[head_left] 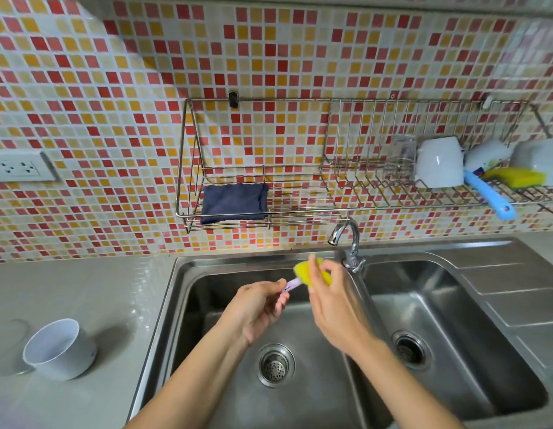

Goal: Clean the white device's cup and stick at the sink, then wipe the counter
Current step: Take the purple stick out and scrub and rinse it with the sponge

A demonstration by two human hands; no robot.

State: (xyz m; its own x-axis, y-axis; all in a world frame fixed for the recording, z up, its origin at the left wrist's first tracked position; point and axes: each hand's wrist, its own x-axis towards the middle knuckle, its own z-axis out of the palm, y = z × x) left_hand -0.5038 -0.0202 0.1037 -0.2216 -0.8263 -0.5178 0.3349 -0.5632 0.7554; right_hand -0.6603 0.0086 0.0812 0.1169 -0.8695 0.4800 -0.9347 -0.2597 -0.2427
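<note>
Over the left basin of the steel sink (182, 305), my left hand (258, 308) grips a pale purple-white stick (291, 286) by its lower end. My right hand (334, 301) holds a yellow sponge (301, 270) wrapped around the stick's upper end. The sponge hides the stick's tip. The white cup (60, 348) stands tilted on the grey counter (98, 298) at the left, its opening facing me, apart from both hands.
The tap (346, 239) stands behind the hands, with no water visible from it. A wall rack (269, 218) holds a folded dark blue cloth (235, 203). Further right lie white cups (440, 164), a second yellow sponge (516, 178) and a blue-handled brush (488, 196). A socket (18, 167) sits at the left.
</note>
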